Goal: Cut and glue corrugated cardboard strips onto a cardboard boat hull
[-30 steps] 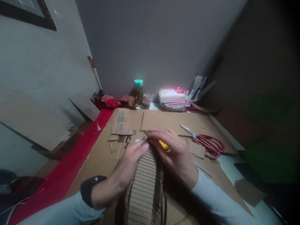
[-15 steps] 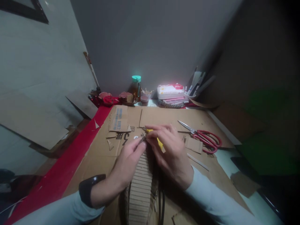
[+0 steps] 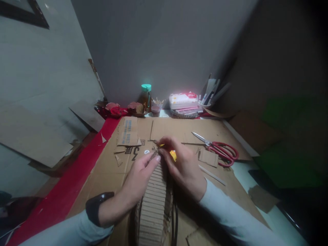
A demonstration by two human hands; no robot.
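My left hand (image 3: 139, 174) is closed, thumb and fingers pinching the far end of a long curved cardboard piece (image 3: 152, 208) with a ribbed, corrugated top. This piece runs from my hands toward the bottom edge of the view. My right hand (image 3: 180, 164) is closed around a yellow hot glue gun (image 3: 173, 155), mostly hidden by the fingers, with a small orange glow on its body. Its tip points left, close to the end of the ribbed piece. A black cord (image 3: 175, 222) runs beside the ribbed piece.
Red-handled scissors (image 3: 221, 152) lie at the right by a small cardboard scrap (image 3: 208, 157) and a white stick (image 3: 212, 175). Large cardboard (image 3: 107, 181) covers the table. Along the back stand a bottle with a teal lid (image 3: 146, 97), a tissue pack (image 3: 183, 100) and a cup of pens (image 3: 206, 102).
The right hand has turned and its fingers have curled in, covering more of the glue gun. The left hand keeps its hold on the ribbed piece. The view has shifted slightly.
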